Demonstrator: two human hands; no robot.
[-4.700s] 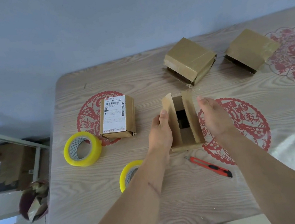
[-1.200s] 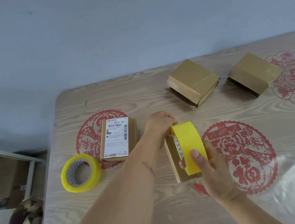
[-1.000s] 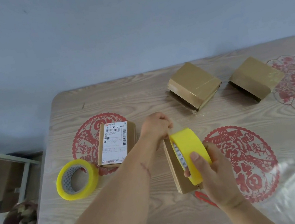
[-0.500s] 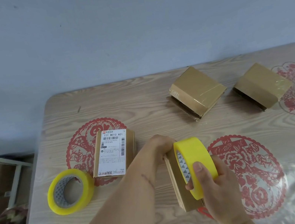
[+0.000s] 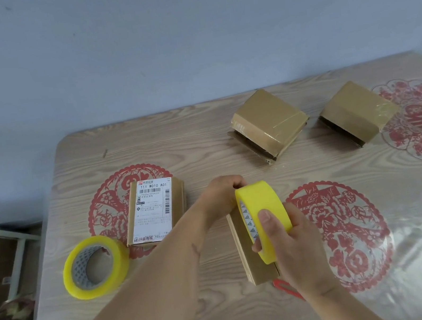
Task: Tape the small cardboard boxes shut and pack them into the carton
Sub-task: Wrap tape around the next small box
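Since a moment ago your right hand (image 5: 297, 246) has drawn the yellow tape roll (image 5: 265, 215) a little nearer to you along the small box (image 5: 251, 259), while your left hand (image 5: 222, 195) has stayed at the box's far end.

Far left on the table (image 5: 200, 139), a clear tape roll (image 5: 95, 265) lies tilted, its hole facing you. Just right of it a labelled box (image 5: 154, 210) lies flat, label up, its long side running away from you.

Your left hand has its fingers curled at the far end of the small box; whether they pinch the tape's end or the cardboard you cannot tell from here. The small box lies near the table's middle, its long axis pointing away from you. The yellow roll stands on edge over it, its hole facing left. Your right hand clamps it, thumb (image 5: 265, 216) on the outer face, fingers curled in through the hole.

A red knife (image 5: 282, 286) shows just beside the box's near end. Two taped boxes, one (image 5: 269, 122) left of the other (image 5: 358, 110), sit well apart at the far right.
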